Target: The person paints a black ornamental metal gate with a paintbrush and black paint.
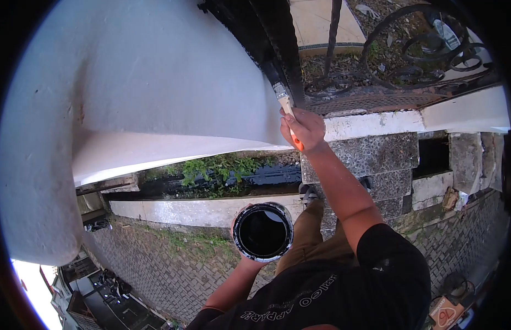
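Note:
My right hand (305,127) is closed around the pale handle of a paintbrush (283,99), whose orange end sticks out below the fist. The brush's bristles touch a black-painted post (277,47) beside the white wall (173,71). Lower down, my left hand (235,222) holds a can of black paint (263,232) from underneath and the side. Most of that hand is hidden behind the can. The can is upright, with its open top facing me and paint smears on its rim.
A wrought-iron fence with scrolls (371,71) runs to the right of the post. Below lies a ditch with dark water (266,176) and green weeds (219,171). My feet stand on rough stone slabs (365,157). A cardboard box (447,314) is at the lower right on brick paving (151,264).

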`<action>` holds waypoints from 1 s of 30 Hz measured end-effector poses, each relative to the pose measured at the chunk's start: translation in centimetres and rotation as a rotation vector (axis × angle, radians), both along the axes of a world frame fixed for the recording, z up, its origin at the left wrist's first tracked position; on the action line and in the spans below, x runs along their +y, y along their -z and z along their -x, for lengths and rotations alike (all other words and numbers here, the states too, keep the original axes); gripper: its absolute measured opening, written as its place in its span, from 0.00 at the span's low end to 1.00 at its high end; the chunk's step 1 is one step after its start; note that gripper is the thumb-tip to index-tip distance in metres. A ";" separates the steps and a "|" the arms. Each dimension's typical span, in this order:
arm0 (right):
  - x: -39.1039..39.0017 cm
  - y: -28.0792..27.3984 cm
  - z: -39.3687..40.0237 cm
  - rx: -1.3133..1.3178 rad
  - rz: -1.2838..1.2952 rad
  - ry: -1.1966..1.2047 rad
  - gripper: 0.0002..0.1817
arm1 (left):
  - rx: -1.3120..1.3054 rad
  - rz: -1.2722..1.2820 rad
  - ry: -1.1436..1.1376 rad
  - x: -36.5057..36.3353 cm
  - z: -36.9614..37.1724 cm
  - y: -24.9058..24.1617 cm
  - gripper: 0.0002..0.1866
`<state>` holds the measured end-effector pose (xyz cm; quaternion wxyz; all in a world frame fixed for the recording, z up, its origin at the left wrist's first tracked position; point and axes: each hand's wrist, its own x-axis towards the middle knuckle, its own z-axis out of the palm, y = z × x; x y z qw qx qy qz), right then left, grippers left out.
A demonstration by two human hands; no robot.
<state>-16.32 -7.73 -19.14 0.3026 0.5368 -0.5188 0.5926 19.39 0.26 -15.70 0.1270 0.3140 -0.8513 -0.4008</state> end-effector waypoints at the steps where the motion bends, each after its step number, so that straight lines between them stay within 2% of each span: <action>1: -0.1 0.5 0.0 -0.006 -0.008 0.008 0.23 | -0.007 -0.002 0.001 0.0 -0.2 0.3 0.70; 9: -0.2 2.0 -0.1 -0.038 -0.072 0.006 0.20 | 0.039 -0.019 -0.022 0.0 0.2 0.0 0.71; 11: -0.3 2.0 -0.2 -0.064 -0.048 0.031 0.16 | 0.049 -0.041 -0.030 -0.1 0.3 -0.1 0.71; 13: -0.1 2.2 -0.3 -0.081 -0.060 0.019 0.16 | -0.005 0.025 0.018 -0.3 0.2 -0.2 0.71; 20: 0.2 2.8 -0.6 -0.124 -0.112 0.017 0.16 | -0.013 -0.004 0.009 -0.4 0.6 -0.8 0.67; 23: 0.0 3.6 -0.7 -0.129 -0.077 0.054 0.14 | 0.081 -0.080 -0.036 -0.2 1.3 -1.5 0.66; 28: 0.7 4.6 -1.3 -0.174 -0.178 0.059 0.17 | 0.100 -0.236 -0.048 -0.2 1.7 -1.9 0.66; 30: 1.0 4.8 -1.3 -0.176 -0.190 0.068 0.17 | 0.052 -0.152 -0.022 -0.4 1.2 -1.4 0.66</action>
